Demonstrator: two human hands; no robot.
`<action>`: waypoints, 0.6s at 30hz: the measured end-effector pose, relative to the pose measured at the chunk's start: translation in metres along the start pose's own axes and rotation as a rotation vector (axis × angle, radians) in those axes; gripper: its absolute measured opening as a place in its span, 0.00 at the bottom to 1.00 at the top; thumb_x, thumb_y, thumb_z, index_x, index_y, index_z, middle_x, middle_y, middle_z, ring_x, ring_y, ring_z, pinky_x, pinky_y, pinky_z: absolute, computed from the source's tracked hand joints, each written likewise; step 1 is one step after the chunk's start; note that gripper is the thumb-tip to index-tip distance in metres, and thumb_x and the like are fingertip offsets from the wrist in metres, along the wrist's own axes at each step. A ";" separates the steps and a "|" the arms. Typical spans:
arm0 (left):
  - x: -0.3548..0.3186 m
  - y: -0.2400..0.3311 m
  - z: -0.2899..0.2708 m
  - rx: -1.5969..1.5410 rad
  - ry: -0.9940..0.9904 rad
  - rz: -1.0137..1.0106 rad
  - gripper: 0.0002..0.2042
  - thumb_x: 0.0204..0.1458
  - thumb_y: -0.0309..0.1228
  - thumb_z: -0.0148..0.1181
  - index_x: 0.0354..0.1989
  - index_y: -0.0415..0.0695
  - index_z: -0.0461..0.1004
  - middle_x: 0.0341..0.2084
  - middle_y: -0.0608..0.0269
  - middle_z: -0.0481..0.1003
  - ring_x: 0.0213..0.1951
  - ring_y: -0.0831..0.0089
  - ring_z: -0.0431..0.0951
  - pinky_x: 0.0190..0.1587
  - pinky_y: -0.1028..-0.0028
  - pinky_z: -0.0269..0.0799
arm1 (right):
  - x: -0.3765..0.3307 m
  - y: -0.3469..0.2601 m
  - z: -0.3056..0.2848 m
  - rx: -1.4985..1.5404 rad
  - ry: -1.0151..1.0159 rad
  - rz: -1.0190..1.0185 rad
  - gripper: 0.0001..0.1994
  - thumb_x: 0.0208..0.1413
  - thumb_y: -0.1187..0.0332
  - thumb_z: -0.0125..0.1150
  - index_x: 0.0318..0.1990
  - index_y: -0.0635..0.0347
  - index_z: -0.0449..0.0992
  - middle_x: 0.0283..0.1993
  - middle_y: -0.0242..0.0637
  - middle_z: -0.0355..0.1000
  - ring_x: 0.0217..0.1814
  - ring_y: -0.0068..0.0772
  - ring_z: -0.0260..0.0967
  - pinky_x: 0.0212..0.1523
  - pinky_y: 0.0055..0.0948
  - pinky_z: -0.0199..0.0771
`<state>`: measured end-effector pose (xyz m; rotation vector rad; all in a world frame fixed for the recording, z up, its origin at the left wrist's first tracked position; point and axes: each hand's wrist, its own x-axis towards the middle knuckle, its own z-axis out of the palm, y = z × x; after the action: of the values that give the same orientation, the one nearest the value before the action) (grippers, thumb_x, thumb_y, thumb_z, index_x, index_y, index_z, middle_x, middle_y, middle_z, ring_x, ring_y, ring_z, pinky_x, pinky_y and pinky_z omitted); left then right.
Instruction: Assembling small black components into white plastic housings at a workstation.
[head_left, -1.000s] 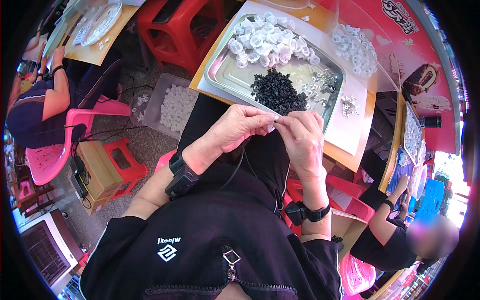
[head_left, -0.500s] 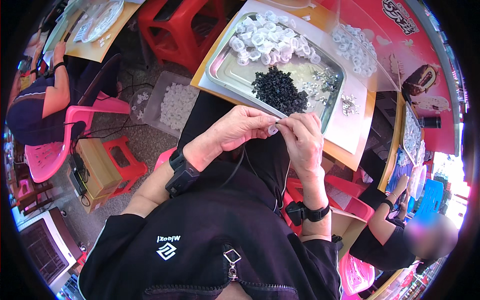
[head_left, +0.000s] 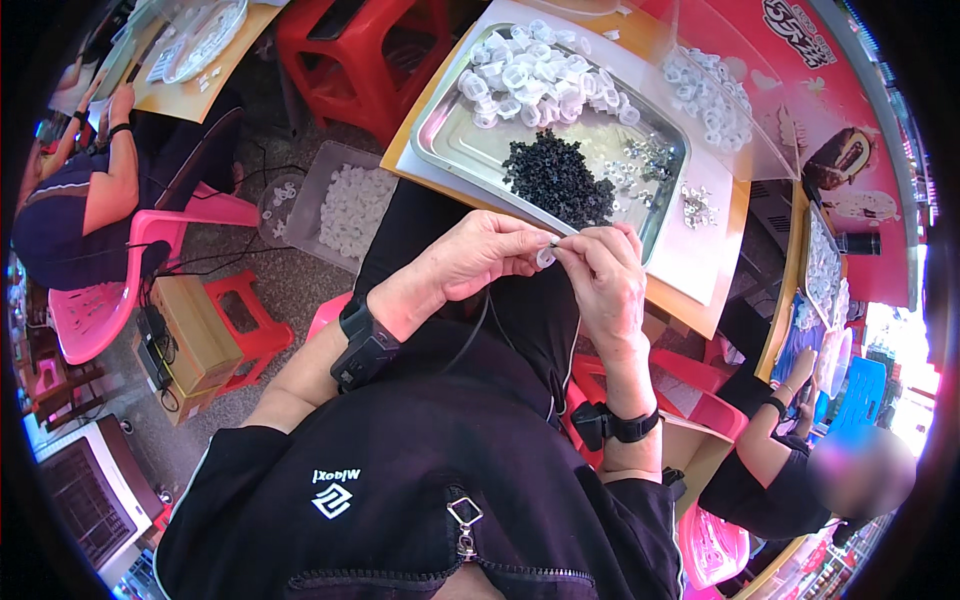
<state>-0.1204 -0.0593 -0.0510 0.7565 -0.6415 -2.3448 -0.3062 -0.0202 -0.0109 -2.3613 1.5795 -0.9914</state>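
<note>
Just past the near edge of the table, my hands meet over my lap. My left hand (head_left: 478,252) pinches a small clear plastic ring-like piece (head_left: 545,258) between thumb and fingers. The fingertips of my right hand (head_left: 606,268) are closed together at the same piece; whatever tiny part they grip is hidden. Beyond them lies a metal tray (head_left: 455,138) with a heap of translucent plastic caps (head_left: 540,75), a pile of small black parts (head_left: 558,180) and a scatter of little shiny metal pieces (head_left: 650,160).
More metal pieces (head_left: 698,205) lie on the white board (head_left: 700,265) right of the tray. A clear bin of white parts (head_left: 350,215) sits on the floor at left, near a red stool (head_left: 365,60). Co-workers sit at left (head_left: 75,225) and right (head_left: 770,475).
My hands stay at nearly the same place, with only slight shifts of the right fingers. The co-worker's hands at the far left have moved a little.
</note>
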 end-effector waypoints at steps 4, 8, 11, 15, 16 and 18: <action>0.001 -0.002 -0.003 0.122 -0.015 0.060 0.09 0.55 0.32 0.62 0.37 0.39 0.80 0.29 0.66 0.77 0.31 0.82 0.75 0.38 0.80 0.73 | -0.003 0.001 0.007 -0.007 0.038 -0.034 0.06 0.42 0.74 0.68 0.29 0.57 0.77 0.31 0.32 0.72 0.37 0.33 0.70 0.53 0.38 0.63; 0.000 0.000 -0.003 0.199 0.001 0.063 0.09 0.56 0.32 0.61 0.39 0.39 0.80 0.29 0.66 0.77 0.31 0.83 0.74 0.38 0.81 0.72 | -0.006 0.001 0.009 0.111 0.016 0.113 0.08 0.42 0.76 0.69 0.31 0.59 0.77 0.31 0.34 0.71 0.37 0.35 0.70 0.48 0.34 0.68; 0.000 0.001 -0.002 0.178 -0.007 0.049 0.10 0.56 0.32 0.61 0.40 0.38 0.79 0.30 0.66 0.77 0.31 0.83 0.74 0.38 0.81 0.73 | -0.001 -0.005 0.006 0.273 -0.011 0.343 0.08 0.46 0.77 0.67 0.35 0.62 0.76 0.32 0.34 0.73 0.34 0.28 0.72 0.39 0.26 0.72; 0.001 0.001 0.001 0.155 -0.013 0.096 0.10 0.57 0.31 0.59 0.42 0.37 0.78 0.34 0.64 0.77 0.33 0.82 0.75 0.41 0.80 0.73 | -0.007 0.002 0.014 0.693 -0.097 0.697 0.08 0.51 0.77 0.65 0.39 0.65 0.74 0.32 0.32 0.74 0.32 0.19 0.71 0.32 0.20 0.73; 0.000 0.002 0.003 0.162 -0.014 0.122 0.10 0.58 0.30 0.59 0.43 0.36 0.78 0.34 0.64 0.77 0.35 0.81 0.76 0.43 0.80 0.74 | -0.007 0.002 0.014 0.823 -0.088 0.744 0.08 0.53 0.76 0.64 0.40 0.66 0.74 0.33 0.32 0.74 0.31 0.17 0.71 0.32 0.18 0.73; -0.001 0.005 0.007 0.148 0.000 0.153 0.10 0.58 0.28 0.57 0.44 0.36 0.77 0.37 0.63 0.77 0.38 0.79 0.77 0.45 0.78 0.75 | -0.007 0.002 0.014 0.953 -0.080 0.789 0.09 0.54 0.76 0.64 0.41 0.67 0.74 0.33 0.31 0.74 0.30 0.16 0.71 0.32 0.17 0.73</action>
<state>-0.1219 -0.0607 -0.0428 0.7448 -0.8500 -2.1765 -0.3011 -0.0187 -0.0256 -1.0117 1.3442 -1.0619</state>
